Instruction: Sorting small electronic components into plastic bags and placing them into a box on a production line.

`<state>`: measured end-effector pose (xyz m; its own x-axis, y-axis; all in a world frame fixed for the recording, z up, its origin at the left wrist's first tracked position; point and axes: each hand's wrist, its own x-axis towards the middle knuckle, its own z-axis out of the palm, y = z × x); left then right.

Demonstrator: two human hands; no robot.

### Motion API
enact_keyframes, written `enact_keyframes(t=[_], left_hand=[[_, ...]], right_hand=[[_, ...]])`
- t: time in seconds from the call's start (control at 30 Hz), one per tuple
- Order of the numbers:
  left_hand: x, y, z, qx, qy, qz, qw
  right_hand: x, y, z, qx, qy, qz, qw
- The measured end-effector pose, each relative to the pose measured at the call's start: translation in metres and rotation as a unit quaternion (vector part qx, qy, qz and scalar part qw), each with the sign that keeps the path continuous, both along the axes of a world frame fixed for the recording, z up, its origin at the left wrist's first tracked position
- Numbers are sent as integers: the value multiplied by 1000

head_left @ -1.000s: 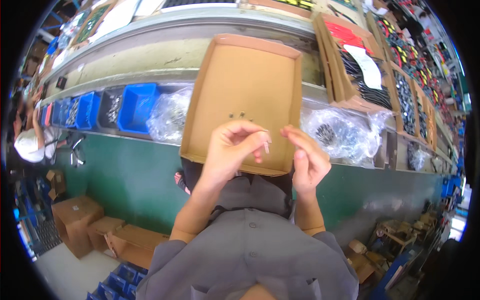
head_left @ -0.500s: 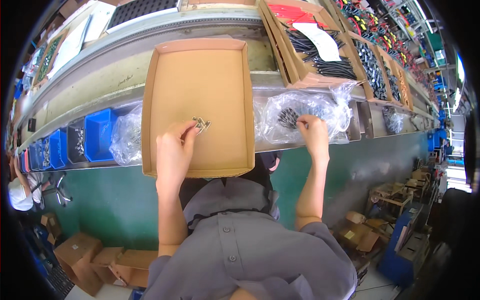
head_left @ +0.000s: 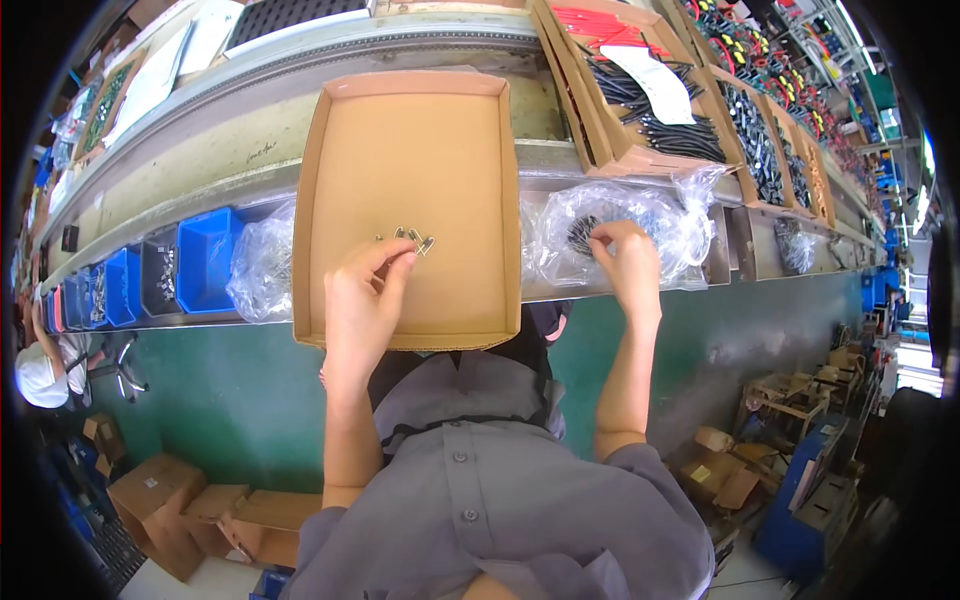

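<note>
A shallow cardboard tray (head_left: 340, 150) lies on the bench edge in front of me. A few small metal clips (head_left: 416, 240) lie near its middle. My left hand (head_left: 362, 300) rests inside the tray, its fingertips right beside the clips and touching or almost touching them. My right hand (head_left: 628, 262) reaches into a clear plastic bag (head_left: 680, 225) to the right of the tray. Its fingers curl over a cluster of small dark parts (head_left: 580, 233). The fingertips hide whether they grip any.
Blue bins (head_left: 205, 258) and another clear bag (head_left: 258, 275) line the bench at left. Cardboard boxes of dark cables (head_left: 650, 130) stand at back right. Cardboard cartons (head_left: 150, 495) sit on the floor at lower left. Another person (head_left: 40, 370) is at far left.
My right hand left the tray's edge and went right into the plastic bag. My left hand stayed by the metal clips. The tray now lies flat, lower in view.
</note>
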<state>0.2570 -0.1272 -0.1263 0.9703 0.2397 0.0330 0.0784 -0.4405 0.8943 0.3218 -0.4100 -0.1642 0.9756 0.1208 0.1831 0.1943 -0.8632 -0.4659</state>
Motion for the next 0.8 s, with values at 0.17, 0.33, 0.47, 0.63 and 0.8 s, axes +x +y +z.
enact_keyframes(t=[0.17,0.33,0.47,0.63,0.8], left_hand=[[-2,-2,0,-17,-10,-10,1000],[-3,-1,1,-67,18,-15,997],[-7,-5,9,-282,112,-91,949],[-7,-30,19,-360,122,-194,905],[-7,-27,14,-452,103,-235,854]], right_hand=[[5,-3,-18,-90,21,-24,995],[2,8,-3,30,-41,-6,999],[-15,33,34,194,-233,137,943],[-38,73,65,227,-300,358,855],[-40,88,53,150,-370,391,829]])
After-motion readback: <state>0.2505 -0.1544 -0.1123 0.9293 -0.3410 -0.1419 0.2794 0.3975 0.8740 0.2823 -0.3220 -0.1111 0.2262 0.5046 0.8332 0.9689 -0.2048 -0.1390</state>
